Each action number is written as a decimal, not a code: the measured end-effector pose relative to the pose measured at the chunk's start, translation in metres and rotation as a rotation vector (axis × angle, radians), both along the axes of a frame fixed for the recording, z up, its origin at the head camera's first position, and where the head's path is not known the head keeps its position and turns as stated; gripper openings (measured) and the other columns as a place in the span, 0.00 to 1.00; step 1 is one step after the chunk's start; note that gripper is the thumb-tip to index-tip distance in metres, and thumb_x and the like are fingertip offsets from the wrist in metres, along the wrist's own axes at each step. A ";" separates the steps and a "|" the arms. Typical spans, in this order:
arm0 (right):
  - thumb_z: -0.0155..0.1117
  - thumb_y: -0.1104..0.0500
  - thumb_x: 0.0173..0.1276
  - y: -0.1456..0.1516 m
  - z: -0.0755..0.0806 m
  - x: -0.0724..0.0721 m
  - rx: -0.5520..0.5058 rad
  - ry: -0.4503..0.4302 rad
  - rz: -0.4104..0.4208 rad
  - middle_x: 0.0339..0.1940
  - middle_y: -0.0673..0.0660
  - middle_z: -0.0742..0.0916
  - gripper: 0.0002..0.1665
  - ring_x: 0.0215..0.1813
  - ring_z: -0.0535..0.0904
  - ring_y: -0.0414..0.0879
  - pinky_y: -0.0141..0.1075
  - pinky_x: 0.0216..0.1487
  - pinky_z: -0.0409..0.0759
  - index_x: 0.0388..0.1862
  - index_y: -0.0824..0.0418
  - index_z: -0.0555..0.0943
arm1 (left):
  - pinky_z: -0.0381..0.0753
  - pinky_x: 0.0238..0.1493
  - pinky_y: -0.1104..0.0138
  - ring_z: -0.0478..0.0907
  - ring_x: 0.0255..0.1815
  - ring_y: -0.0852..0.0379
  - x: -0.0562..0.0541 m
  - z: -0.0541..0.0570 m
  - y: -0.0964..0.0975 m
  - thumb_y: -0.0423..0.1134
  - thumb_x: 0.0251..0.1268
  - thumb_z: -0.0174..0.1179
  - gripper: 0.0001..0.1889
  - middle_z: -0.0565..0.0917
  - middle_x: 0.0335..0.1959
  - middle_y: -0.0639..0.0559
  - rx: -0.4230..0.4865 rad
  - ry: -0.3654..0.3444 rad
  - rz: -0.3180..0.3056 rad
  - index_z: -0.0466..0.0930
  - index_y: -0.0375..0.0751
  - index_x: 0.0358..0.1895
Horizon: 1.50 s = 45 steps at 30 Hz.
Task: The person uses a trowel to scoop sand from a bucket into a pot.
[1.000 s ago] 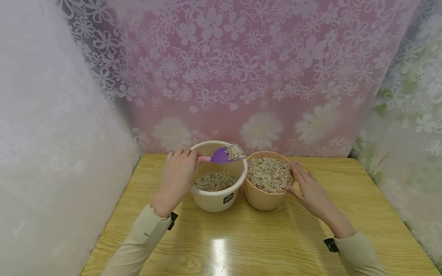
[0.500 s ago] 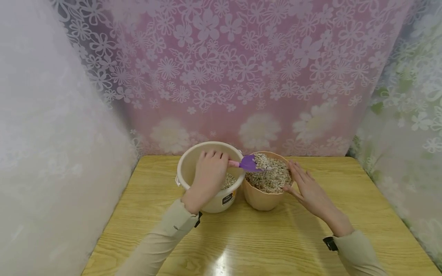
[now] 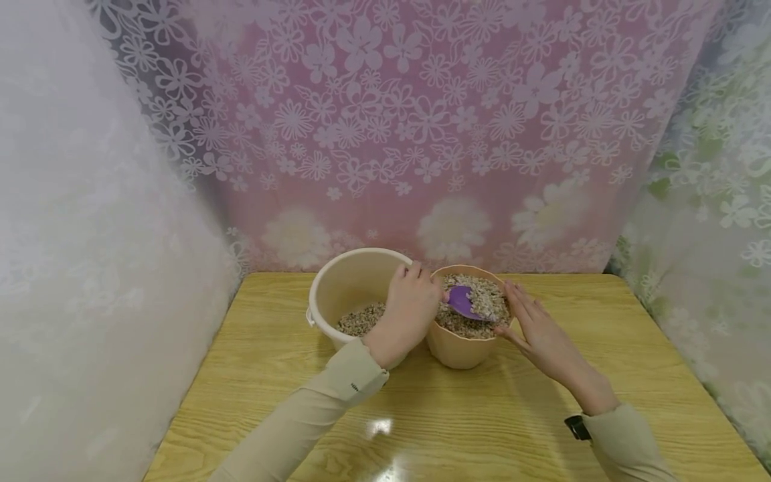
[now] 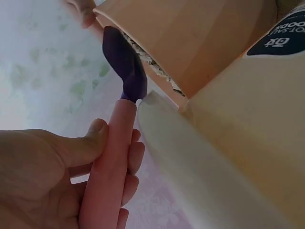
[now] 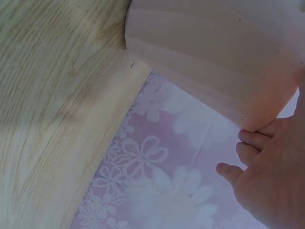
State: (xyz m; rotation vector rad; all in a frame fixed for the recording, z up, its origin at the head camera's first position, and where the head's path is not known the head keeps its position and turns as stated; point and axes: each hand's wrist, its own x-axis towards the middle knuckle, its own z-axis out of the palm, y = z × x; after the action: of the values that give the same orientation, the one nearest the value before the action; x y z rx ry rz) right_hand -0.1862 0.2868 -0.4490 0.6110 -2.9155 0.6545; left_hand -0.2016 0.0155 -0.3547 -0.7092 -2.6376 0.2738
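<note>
My left hand [image 3: 411, 304] grips the pink handle of a small purple trowel [image 3: 461, 301]. In the left wrist view, thumb and fingers wrap round that handle [image 4: 110, 162]. The trowel's blade is low over the peach flowerpot [image 3: 460, 351], overlapping the pale grainy potting mix [image 3: 489, 294] that fills it nearly to the rim. At the pot's right side my right hand [image 3: 542, 338] rests with fingers extended against the rim. The right wrist view shows its fingertips [image 5: 248, 136] at the pot's wall. Left of the pot stands a cream bucket [image 3: 322, 294] holding more grainy mix [image 3: 360, 320].
Both containers stand side by side on a wood-grain table [image 3: 265, 381], near its back edge. Behind hangs a pink floral curtain [image 3: 385, 167]. Pale sheets close in the left and right sides. A wire handle lug [image 3: 310, 316] sticks out at the bucket's left.
My left hand has carried the loaded trowel rightward from above the bucket to over the flowerpot, and the blade has lowered and tilted. My right hand has stayed at the pot's rim.
</note>
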 end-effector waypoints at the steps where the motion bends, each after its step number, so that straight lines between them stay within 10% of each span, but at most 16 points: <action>1: 0.56 0.42 0.78 0.000 0.000 0.000 0.001 -0.001 0.000 0.83 0.67 0.51 0.52 0.83 0.43 0.62 0.61 0.77 0.46 0.84 0.60 0.40 | 0.68 0.46 0.65 0.75 0.46 0.58 0.000 0.000 0.001 0.51 0.74 0.57 0.12 0.86 0.41 0.58 -0.002 0.004 -0.005 0.86 0.53 0.47; 23: 0.56 0.43 0.78 0.001 -0.001 -0.004 -0.022 -0.003 0.013 0.84 0.67 0.51 0.51 0.83 0.42 0.62 0.58 0.79 0.43 0.84 0.60 0.40 | 0.65 0.49 0.63 0.68 0.41 0.56 0.000 0.038 -0.026 0.37 0.76 0.54 0.11 0.82 0.34 0.57 -0.154 0.232 -0.039 0.81 0.53 0.33; 37: 0.56 0.43 0.78 0.000 -0.004 -0.004 0.020 0.045 0.010 0.83 0.67 0.53 0.51 0.83 0.44 0.61 0.60 0.78 0.46 0.84 0.60 0.40 | 0.68 0.58 0.57 0.73 0.56 0.50 -0.006 0.046 -0.063 0.35 0.63 0.69 0.17 0.83 0.50 0.50 0.046 0.002 0.092 0.81 0.47 0.54; 45: 0.57 0.41 0.77 0.001 0.000 -0.003 0.109 0.140 0.029 0.82 0.68 0.58 0.50 0.82 0.49 0.61 0.56 0.79 0.46 0.83 0.63 0.46 | 0.70 0.52 0.58 0.77 0.50 0.48 -0.009 0.029 -0.104 0.33 0.58 0.71 0.16 0.86 0.47 0.47 0.165 0.052 0.107 0.83 0.41 0.50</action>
State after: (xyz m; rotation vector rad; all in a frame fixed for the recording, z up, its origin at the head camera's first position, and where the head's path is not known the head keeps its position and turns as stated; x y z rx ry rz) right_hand -0.1891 0.2879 -0.4486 0.6819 -2.8304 0.4382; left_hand -0.2107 -0.0889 -0.3257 -0.5016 -2.6156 0.1014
